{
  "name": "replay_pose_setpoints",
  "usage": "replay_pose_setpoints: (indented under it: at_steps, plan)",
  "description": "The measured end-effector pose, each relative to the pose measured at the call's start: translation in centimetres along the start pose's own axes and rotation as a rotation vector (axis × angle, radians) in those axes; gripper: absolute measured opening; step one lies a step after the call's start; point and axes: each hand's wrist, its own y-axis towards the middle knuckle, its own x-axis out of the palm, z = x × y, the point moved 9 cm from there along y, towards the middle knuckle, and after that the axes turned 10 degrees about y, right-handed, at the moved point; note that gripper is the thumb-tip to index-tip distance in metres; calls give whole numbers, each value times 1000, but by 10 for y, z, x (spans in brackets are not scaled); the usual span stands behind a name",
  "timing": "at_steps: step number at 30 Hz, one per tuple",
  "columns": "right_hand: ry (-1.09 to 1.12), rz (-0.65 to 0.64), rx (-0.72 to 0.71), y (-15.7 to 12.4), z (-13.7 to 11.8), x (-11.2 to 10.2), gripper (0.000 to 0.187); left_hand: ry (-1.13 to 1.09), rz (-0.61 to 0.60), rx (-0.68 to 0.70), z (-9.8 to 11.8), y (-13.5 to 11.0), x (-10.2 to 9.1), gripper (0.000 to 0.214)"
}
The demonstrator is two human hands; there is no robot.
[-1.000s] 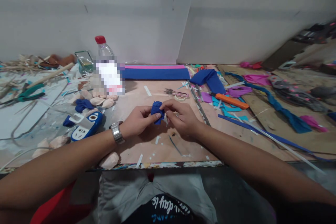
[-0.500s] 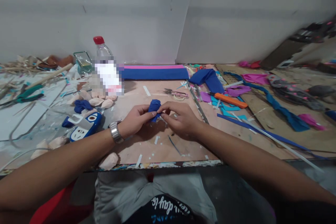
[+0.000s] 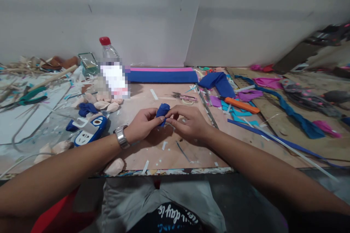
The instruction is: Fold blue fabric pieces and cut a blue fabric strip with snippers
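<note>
A small scrunched piece of dark blue crepe paper (image 3: 162, 110) is held above the middle of the wooden board (image 3: 153, 149). My left hand (image 3: 142, 125), with a metal watch on its wrist, pinches the paper from the left. From the right, my right hand (image 3: 188, 122) pinches its lower end with thumb and forefinger. Both hands are closed on it, fingertips nearly touching.
A clear bottle (image 3: 109, 69) with a red cap stands at back left, beside a blue and pink paper roll (image 3: 162, 74). Small scissors (image 3: 184, 97) and an orange cutter (image 3: 242, 105) lie behind my hands. A blue and white power strip (image 3: 89, 131) and pale pink shapes lie left; coloured scraps spread right.
The blue paper has been squeezed smaller and tighter between my fingers. Both hands stay in nearly the same place, with my right fingers shifted lower on the paper.
</note>
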Motion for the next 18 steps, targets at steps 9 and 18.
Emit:
replay_pose_setpoints:
  at_steps: [9, 18]
  plan:
    - [-28, 29, 0, 1, -1, -4, 6, -5, -19, 23, 0, 0, 3, 33]
    - [6, 49, 27, 0, 2, -2, 5, -3, -19, 7, -1, -1, 3, 39]
